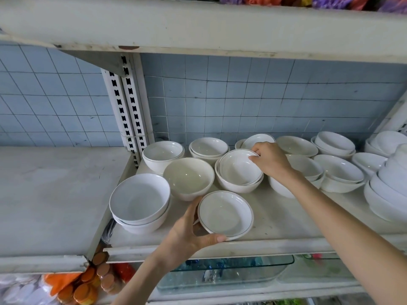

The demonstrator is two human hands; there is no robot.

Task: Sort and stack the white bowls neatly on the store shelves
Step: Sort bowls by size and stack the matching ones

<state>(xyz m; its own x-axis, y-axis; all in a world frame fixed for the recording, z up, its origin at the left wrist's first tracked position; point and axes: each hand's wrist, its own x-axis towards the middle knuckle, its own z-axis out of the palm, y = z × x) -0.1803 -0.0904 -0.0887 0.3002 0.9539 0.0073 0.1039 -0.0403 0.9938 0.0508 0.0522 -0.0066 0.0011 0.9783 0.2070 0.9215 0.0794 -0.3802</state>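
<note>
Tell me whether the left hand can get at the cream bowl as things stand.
Likely yes for reach: the cream bowl sits just beyond the left hand with nothing between. But that hand grips the shallow dish, so it would probably need to let go first.

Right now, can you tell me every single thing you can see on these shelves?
rimmed dish: one, white with a thin dark edge line, front of shelf
cream bowl: one, off-white, behind the dish
left stack: two bowls, white, front left
back-left stack: white, near the wall
back-middle stack: white, near the wall
centre stack: white, mid-shelf
right-side bowls: many, white, stacked, count unclear
shelf: one, dirty white
wall tiles: pale blue, behind
glass dishes: clear, lower shelf
orange-lidded jars: several, lower left
left grip: holds the rimmed dish
right grip: pinches the rim of the centre stack's top bowl
</note>
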